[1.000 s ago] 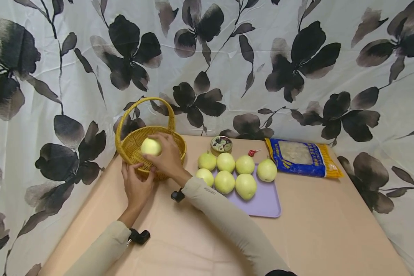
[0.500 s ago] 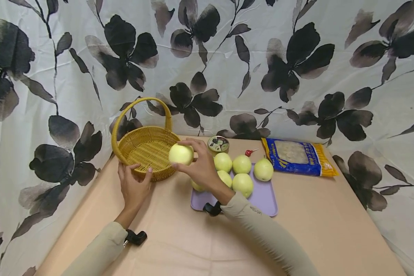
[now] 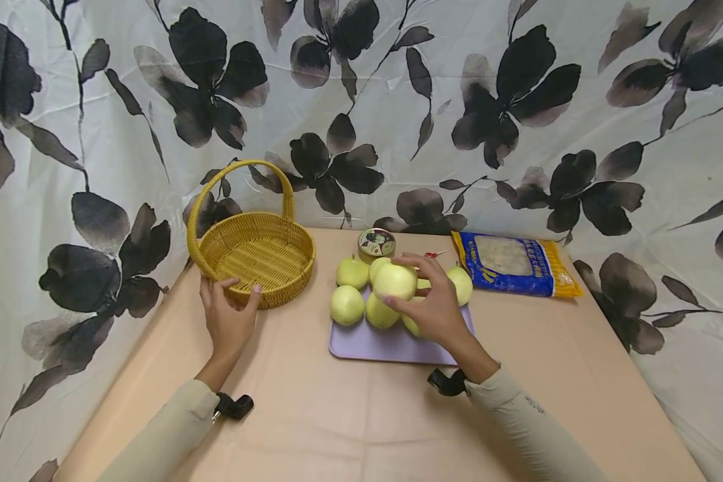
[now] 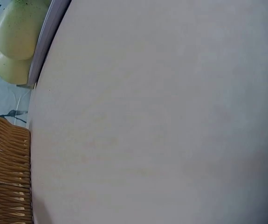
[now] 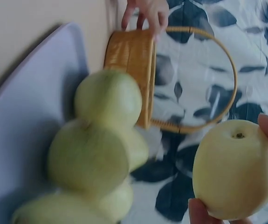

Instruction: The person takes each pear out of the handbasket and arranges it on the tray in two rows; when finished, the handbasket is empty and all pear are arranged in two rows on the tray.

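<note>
In the head view my right hand (image 3: 436, 308) holds a pale yellow-green pear (image 3: 395, 280) between thumb and fingers. It is above several similar pears (image 3: 347, 306) on a lilac tray (image 3: 379, 349). The right wrist view shows the held pear (image 5: 236, 172) from its dimpled end, apart from the blurred pears (image 5: 89, 156) on the tray. My left hand (image 3: 229, 325) holds the near side of a yellow woven basket (image 3: 286, 291) at its rim. No fruit lies in the basket, whose arched handle stands upright. The left wrist view shows none of the left hand.
Behind the pears stands a round tin (image 3: 376, 244) with a patterned lid. A small red wrapped lollipop (image 3: 435, 254) lies beside it. At the back right is a blue and yellow food packet (image 3: 512, 264). A flowered cloth (image 3: 422, 120) hangs behind the table.
My right hand has carried the pear out of the basket, rightward to above the tray. The left hand has stayed at the basket's near side. The head view has shifted slightly.
</note>
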A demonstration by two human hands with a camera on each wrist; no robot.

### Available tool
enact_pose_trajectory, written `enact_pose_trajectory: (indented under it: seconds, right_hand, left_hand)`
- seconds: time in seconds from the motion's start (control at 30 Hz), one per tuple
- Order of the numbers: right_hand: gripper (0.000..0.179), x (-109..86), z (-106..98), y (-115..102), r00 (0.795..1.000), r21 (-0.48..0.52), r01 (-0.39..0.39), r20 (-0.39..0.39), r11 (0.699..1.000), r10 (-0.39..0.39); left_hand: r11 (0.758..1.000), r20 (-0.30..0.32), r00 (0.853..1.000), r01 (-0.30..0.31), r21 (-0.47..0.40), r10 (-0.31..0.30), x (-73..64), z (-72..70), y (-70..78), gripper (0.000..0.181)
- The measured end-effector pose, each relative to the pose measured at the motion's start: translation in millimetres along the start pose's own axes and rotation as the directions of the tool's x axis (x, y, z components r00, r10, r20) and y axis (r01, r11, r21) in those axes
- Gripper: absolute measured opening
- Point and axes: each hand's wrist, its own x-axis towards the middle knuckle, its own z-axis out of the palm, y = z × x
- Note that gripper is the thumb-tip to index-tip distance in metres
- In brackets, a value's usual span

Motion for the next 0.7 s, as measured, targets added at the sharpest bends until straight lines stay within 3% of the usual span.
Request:
enact_pose_trajectory:
  seconds: [0.33,0.7]
  right_hand:
    - [0.062,-31.5,-64.0,40.0,0.996,-0.101,-0.086,0.019,0.991,0.088]
    - [0.069,-47.8,-94.4,76.2,0.986,-0.223,-0.134,0.063,0.966,0.152]
  left_hand:
    - [0.999,-0.007,1.000,-0.014,-0.039,0.014,-3.9,-0.4,2.7,0.058]
    - [0.999,-0.002,1.000,-0.007,-0.033,0.007,-7.2,-1.7,4.6,0.058]
